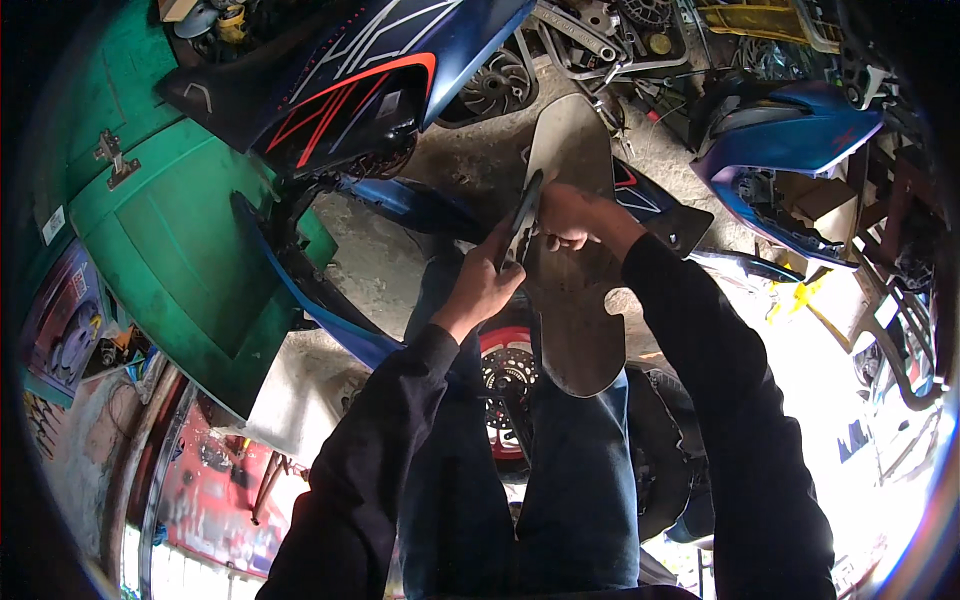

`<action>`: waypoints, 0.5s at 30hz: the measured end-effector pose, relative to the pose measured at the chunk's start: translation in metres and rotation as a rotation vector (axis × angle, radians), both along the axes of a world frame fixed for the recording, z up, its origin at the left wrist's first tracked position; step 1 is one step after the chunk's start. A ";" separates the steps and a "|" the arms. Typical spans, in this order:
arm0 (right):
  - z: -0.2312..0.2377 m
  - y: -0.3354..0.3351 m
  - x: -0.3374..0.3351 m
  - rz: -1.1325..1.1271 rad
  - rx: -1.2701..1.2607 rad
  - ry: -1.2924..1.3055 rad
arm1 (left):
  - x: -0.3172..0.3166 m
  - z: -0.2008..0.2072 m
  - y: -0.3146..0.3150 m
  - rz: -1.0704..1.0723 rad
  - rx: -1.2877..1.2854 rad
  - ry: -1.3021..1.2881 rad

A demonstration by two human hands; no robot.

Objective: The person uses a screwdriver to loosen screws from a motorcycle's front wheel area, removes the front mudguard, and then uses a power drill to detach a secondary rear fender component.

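Note:
In front of me lies a long grey-beige board [575, 340] with rounded ends and a notch in its right edge. My left hand [483, 283] is closed around a dark, narrow, flat piece [526, 212], which stands tilted along the board's left side. Its exact kind does not show. Close by on the right, my right hand [578, 214] is over the board with its fingers curled in. What those fingers hold, if anything, is hidden. The two hands are a short way apart.
Dark blue motorcycle fairing panels [345, 75] lie ahead and to the left, beside a green metal cabinet door [190, 250]. A blue-purple panel [790, 130] is at right. Metal engine parts [585, 40] sit at the back. Below the board shows a red wheel with brake disc [508, 375].

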State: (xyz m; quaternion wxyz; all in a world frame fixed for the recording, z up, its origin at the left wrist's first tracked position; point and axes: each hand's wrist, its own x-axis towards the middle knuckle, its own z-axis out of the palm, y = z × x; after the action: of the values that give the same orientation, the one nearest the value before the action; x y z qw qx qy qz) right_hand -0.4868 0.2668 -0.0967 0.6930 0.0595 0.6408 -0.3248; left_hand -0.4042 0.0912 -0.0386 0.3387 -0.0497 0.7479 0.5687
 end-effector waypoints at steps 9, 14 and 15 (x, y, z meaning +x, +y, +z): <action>-0.002 0.002 -0.025 -0.258 -0.107 -0.246 | -0.019 -0.007 -0.009 -0.062 0.051 -0.020; 0.013 0.001 -0.023 -0.640 -0.106 -0.349 | -0.024 -0.010 -0.024 -0.133 0.035 0.053; 0.008 0.000 -0.020 -0.640 -0.109 -0.353 | -0.024 -0.010 -0.027 -0.164 0.009 0.051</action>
State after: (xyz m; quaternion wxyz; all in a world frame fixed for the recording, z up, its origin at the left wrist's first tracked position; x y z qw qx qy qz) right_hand -0.5071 0.2669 -0.0891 0.6584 0.2751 0.4422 -0.5435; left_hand -0.4279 0.0638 -0.0483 0.3654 0.0278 0.7552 0.5434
